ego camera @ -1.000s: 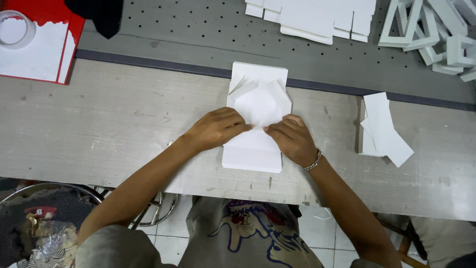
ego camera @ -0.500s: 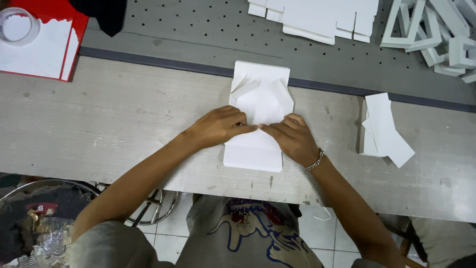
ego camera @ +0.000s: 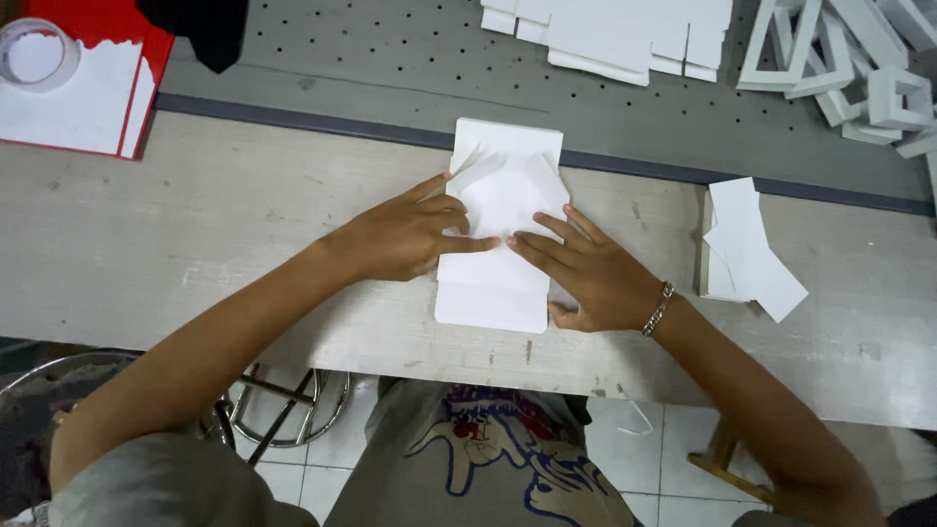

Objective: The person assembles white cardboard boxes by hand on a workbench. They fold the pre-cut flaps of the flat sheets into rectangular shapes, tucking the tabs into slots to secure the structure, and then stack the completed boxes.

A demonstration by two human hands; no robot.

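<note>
Head view, looking straight down on a pale grey worktop (ego camera: 195,244). A white folded paper piece (ego camera: 500,229), bag-like in shape, lies flat near the middle, its far end reaching the dark strip where the worktop meets a perforated grey board (ego camera: 390,59). Left hand (ego camera: 405,237) lies flat on the left side of the paper, fingers extended, pressing, not gripping. Right hand (ego camera: 590,273) likewise open and flat on the right side, fingertips meeting the left hand's at the centre line; bracelet (ego camera: 662,307) on the wrist. Upper half of the paper shows diagonal flaps already folded in toward the middle; lower half is plain and flat. By my judgement the folds are made and are being creased down; whether more folds remain cannot be told. Against the frame a second back: both hands then sat closer over the flaps with fingers curled; they are now spread flatter and lower, with more of the folded top exposed. Paper itself has barely shifted. Nearby: loose white sheets (ego camera: 747,249) to the right, stacked white card blanks (ego camera: 615,34) and white frame pieces (ego camera: 839,54) on the board, red tray (ego camera: 88,93) with tape roll (ego camera: 34,54) far left.
</note>
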